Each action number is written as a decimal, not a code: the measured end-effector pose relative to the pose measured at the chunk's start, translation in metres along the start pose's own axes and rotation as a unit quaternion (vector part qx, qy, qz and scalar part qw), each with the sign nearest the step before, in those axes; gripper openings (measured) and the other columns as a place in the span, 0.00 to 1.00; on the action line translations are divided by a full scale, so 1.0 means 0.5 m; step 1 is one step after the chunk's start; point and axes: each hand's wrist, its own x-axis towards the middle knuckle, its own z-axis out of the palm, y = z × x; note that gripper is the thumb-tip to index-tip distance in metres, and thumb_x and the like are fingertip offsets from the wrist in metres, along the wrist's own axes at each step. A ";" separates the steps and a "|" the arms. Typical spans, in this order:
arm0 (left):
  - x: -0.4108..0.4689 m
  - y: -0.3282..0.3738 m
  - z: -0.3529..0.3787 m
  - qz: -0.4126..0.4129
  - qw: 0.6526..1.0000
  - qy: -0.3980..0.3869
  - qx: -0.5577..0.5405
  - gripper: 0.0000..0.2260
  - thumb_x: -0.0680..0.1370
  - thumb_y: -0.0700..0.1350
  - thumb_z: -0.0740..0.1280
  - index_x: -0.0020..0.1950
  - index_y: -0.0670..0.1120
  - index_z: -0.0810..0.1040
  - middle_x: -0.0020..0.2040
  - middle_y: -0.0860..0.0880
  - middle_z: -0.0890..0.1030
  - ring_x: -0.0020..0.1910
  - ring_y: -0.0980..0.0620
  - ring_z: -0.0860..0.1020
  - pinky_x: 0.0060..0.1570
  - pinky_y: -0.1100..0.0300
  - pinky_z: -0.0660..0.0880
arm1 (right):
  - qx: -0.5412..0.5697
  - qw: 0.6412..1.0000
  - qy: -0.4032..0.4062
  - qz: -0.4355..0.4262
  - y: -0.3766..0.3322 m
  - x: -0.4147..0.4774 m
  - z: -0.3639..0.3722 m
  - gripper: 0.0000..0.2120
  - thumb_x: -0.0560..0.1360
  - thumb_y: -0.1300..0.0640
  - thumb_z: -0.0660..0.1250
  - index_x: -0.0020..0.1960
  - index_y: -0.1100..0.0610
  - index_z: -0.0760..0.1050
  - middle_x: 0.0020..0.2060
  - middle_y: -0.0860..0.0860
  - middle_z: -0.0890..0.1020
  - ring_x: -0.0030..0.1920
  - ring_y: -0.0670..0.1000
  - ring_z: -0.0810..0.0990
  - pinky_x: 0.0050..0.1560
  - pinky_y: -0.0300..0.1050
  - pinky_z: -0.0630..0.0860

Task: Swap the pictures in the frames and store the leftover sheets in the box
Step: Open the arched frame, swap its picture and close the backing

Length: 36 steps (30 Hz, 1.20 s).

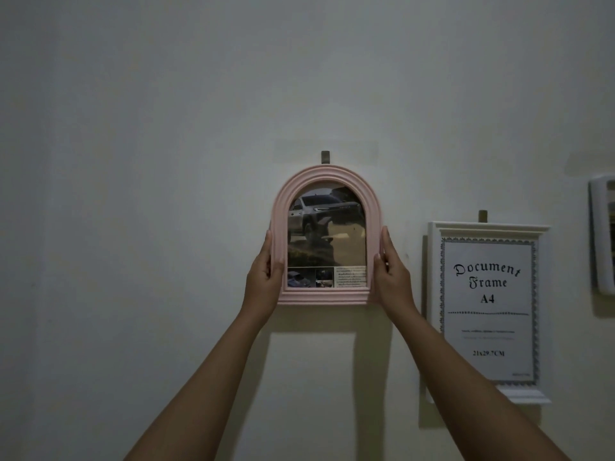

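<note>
A pink arched picture frame (326, 299) is against the pale wall, its top just below a small wall hook (325, 157). Behind its glass is a picture (327, 234) of a grey pickup truck with small photos and text along the bottom. My left hand (266, 266) grips the frame's left edge, thumb on the front. My right hand (391, 266) grips the right edge the same way. Both arms reach up from below.
A white rectangular frame (434, 294) with a "Document Frame A4" sheet hangs on its own hook (483, 215) to the right. A third white frame (599, 234) is cut off at the right edge. No box is in view.
</note>
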 end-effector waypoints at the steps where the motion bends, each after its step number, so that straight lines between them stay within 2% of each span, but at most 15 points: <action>1: -0.003 -0.001 0.000 -0.001 1.000 0.006 0.014 0.24 0.81 0.43 0.56 0.76 0.52 0.53 0.67 0.46 0.67 0.63 0.53 0.69 0.63 0.58 0.70 | -0.012 1.000 -0.002 -0.004 0.001 -0.002 0.001 0.24 0.81 0.61 0.52 0.75 0.49 0.52 0.73 0.47 0.61 0.72 0.46 0.60 0.71 0.43 0.59; 3: -0.011 -0.001 -0.001 -0.002 0.998 0.017 0.055 0.25 0.81 0.42 0.57 0.76 0.51 0.53 0.59 0.46 0.67 0.56 0.54 0.70 0.55 0.64 0.68 | -0.037 0.999 -0.005 -0.007 0.003 -0.007 0.002 0.24 0.81 0.60 0.52 0.75 0.49 0.51 0.67 0.48 0.66 0.66 0.43 0.63 0.68 0.39 0.60; 5: -0.018 0.000 -0.003 0.010 0.996 0.026 0.082 0.25 0.80 0.42 0.58 0.76 0.50 0.53 0.57 0.47 0.65 0.53 0.54 0.69 0.52 0.65 0.67 | -0.048 0.999 0.001 0.004 0.007 -0.012 0.002 0.24 0.81 0.59 0.52 0.75 0.49 0.51 0.59 0.48 0.66 0.59 0.43 0.65 0.64 0.37 0.62; 7: -0.023 0.000 -0.004 0.027 0.994 0.033 0.097 0.26 0.80 0.42 0.59 0.76 0.49 0.54 0.59 0.46 0.64 0.54 0.54 0.70 0.54 0.64 0.68 | -0.051 0.998 0.017 0.017 0.010 -0.016 0.002 0.24 0.81 0.58 0.52 0.75 0.50 0.53 0.59 0.51 0.67 0.57 0.45 0.68 0.62 0.39 0.65; 10: -0.025 0.001 -0.003 0.035 0.993 0.044 0.101 0.26 0.79 0.41 0.61 0.75 0.47 0.56 0.62 0.43 0.65 0.57 0.52 0.70 0.55 0.64 0.69 | -0.052 0.998 0.034 0.023 0.009 -0.019 0.001 0.24 0.81 0.59 0.54 0.75 0.50 0.55 0.63 0.56 0.67 0.61 0.51 0.71 0.66 0.47 0.69; 15: -0.031 0.009 0.000 0.036 0.994 0.051 0.092 0.26 0.78 0.41 0.62 0.75 0.47 0.57 0.62 0.43 0.65 0.60 0.51 0.69 0.57 0.62 0.70 | -0.055 0.997 0.041 0.017 0.014 -0.022 -0.002 0.23 0.80 0.60 0.55 0.74 0.50 0.57 0.63 0.56 0.67 0.62 0.52 0.71 0.66 0.53 0.70; 18: -0.034 0.014 0.000 0.034 0.994 0.059 0.088 0.25 0.78 0.40 0.63 0.74 0.46 0.59 0.63 0.43 0.65 0.60 0.53 0.68 0.58 0.61 0.70 | -0.059 0.997 0.038 0.015 0.015 -0.024 -0.004 0.23 0.80 0.60 0.55 0.73 0.50 0.59 0.64 0.56 0.67 0.59 0.49 0.71 0.66 0.52 0.71; 21: -0.037 0.017 0.001 0.036 0.990 0.082 0.107 0.25 0.77 0.39 0.63 0.73 0.45 0.60 0.63 0.42 0.65 0.62 0.49 0.68 0.59 0.60 0.70 | -0.056 0.998 0.040 0.008 0.014 -0.026 -0.006 0.23 0.79 0.61 0.56 0.73 0.51 0.60 0.62 0.55 0.68 0.57 0.48 0.71 0.64 0.51 0.72; 25: -0.032 0.045 0.012 0.045 0.977 0.144 0.150 0.23 0.78 0.41 0.63 0.72 0.43 0.63 0.65 0.42 0.65 0.64 0.48 0.65 0.59 0.65 0.63 | -0.083 0.994 0.063 -0.031 0.002 -0.020 -0.034 0.21 0.78 0.62 0.58 0.70 0.53 0.64 0.58 0.53 0.69 0.55 0.47 0.71 0.56 0.43 0.72; 29: -0.007 0.118 0.065 0.097 0.974 0.165 0.121 0.18 0.79 0.43 0.61 0.68 0.43 0.67 0.65 0.44 0.67 0.64 0.50 0.66 0.58 0.62 0.67 | -0.135 0.982 0.103 -0.080 -0.024 0.024 -0.129 0.16 0.78 0.62 0.58 0.65 0.57 0.70 0.58 0.55 0.73 0.54 0.47 0.71 0.57 0.45 0.72; 32: 0.012 0.196 0.154 0.150 0.973 0.139 0.109 0.15 0.79 0.43 0.60 0.66 0.43 0.70 0.64 0.45 0.70 0.62 0.53 0.67 0.60 0.63 0.65 | -0.171 0.971 0.120 -0.113 -0.039 0.069 -0.239 0.15 0.77 0.63 0.58 0.64 0.59 0.72 0.58 0.57 0.75 0.57 0.51 0.74 0.61 0.48 0.72; 36: 0.024 0.295 0.332 0.223 0.965 0.092 0.106 0.15 0.77 0.43 0.59 0.63 0.42 0.73 0.60 0.44 0.74 0.60 0.51 0.70 0.59 0.66 0.62 | -0.249 0.949 0.138 -0.134 -0.046 0.119 -0.425 0.16 0.77 0.61 0.60 0.64 0.58 0.72 0.59 0.57 0.75 0.60 0.55 0.72 0.62 0.51 0.70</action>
